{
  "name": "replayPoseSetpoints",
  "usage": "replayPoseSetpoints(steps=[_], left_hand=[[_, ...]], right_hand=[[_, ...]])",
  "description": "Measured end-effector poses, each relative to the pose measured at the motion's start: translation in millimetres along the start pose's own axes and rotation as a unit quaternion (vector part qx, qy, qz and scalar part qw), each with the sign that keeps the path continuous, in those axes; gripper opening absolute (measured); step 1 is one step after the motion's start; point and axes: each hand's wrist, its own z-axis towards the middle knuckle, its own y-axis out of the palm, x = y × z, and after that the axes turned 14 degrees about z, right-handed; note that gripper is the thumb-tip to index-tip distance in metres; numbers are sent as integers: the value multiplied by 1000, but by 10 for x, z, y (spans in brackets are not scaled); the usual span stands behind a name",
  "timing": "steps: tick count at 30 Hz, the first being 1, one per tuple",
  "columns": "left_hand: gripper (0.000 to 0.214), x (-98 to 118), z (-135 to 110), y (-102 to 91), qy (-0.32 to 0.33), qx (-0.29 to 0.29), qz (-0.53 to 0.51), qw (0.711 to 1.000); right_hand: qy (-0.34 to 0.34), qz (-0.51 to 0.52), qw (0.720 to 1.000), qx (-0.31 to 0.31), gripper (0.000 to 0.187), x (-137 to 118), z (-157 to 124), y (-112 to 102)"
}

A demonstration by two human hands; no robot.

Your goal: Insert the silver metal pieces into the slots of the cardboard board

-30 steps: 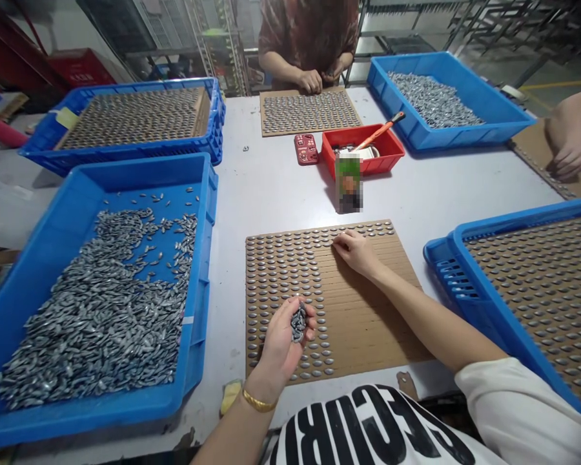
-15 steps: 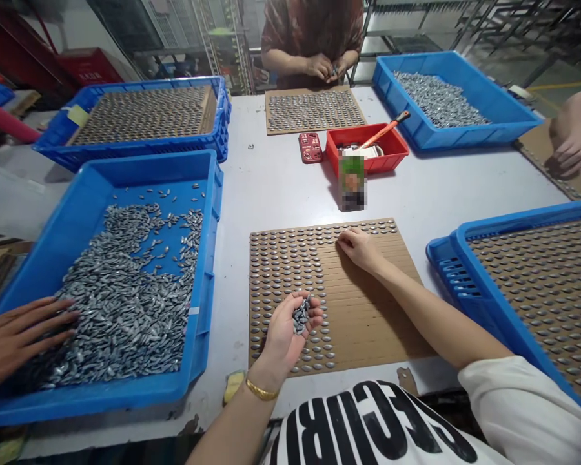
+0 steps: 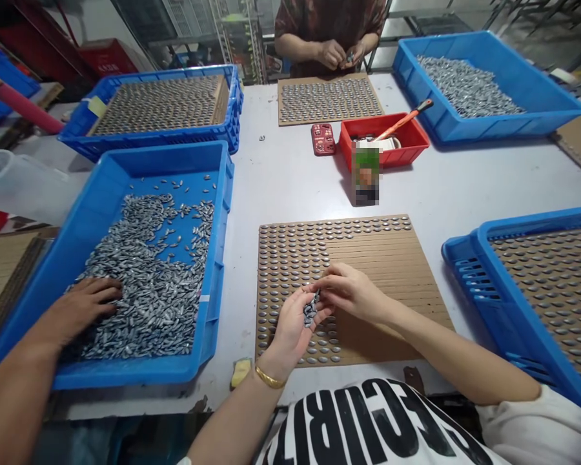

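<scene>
Head view, clock from wearer, 12 straight ahead. L hand (image 3: 290,329) at 6 o'clock, gold bangle (image 3: 269,377) on wrist, cupped palm-up w/ small pile of grey striped seeds (image 3: 310,311) in it. R hand (image 3: 351,292) comes in from approx 4 o'clock, white sleeve (image 3: 527,423) at far end of arm. Hands together: R fingers curl toward L palm, R fingertips (image 3: 321,283) right at the pile, can't tell if pinching a seed. Both are above slotted cardboard board (image 3: 387,258), seeds in tight rows over its L part + along top edge, slots bare lower R. Yellow sponge (image 3: 241,373) just beside board's lower L corner on pale table (image 3: 290,194). At 9 o'clock blue tray (image 3: 126,374) of loose seeds (image 3: 145,303), co-worker's hand (image 3: 84,307) spread on them. At 10–11 o'clock another blue tray (image 3: 164,142) w/ full seed board (image 3: 159,106). At 12 co-worker (image 3: 329,19), hands (image 3: 341,55) together over a 2nd filled board (image 3: 329,100). Near 1 o'clock red bin (image 3: 392,155) w/ orange-handled tool (image 3: 407,118), red case (image 3: 323,139) beside it, pixelated item (image 3: 366,174) in front. Past it blue tray (image 3: 513,129) of loose seeds (image 3: 467,87). At 3 o'clock blue tray (image 3: 465,258) w/ full board (image 3: 552,290).
</scene>
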Motion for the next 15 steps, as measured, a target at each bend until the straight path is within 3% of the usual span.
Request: replayPoseSetpoints(steps=[7, 10, 13, 15], left_hand=[[11, 14, -26, 11, -12, -15, 12, 1000], [14, 37, -45, 26, -37, -23, 16, 999], [18, 52, -61, 43, -52, -21, 27, 998], [18, 50, -62, 51, -56, -23, 24, 998]], right_hand=[[14, 62, 998, 14, 13, -32, -61, -46], [53, 94, 990, 91, 12, 140, -139, -227], [126, 127, 964, 196, 15, 507, -172, -483], [155, 92, 950, 256, 16, 758, -141, -635]])
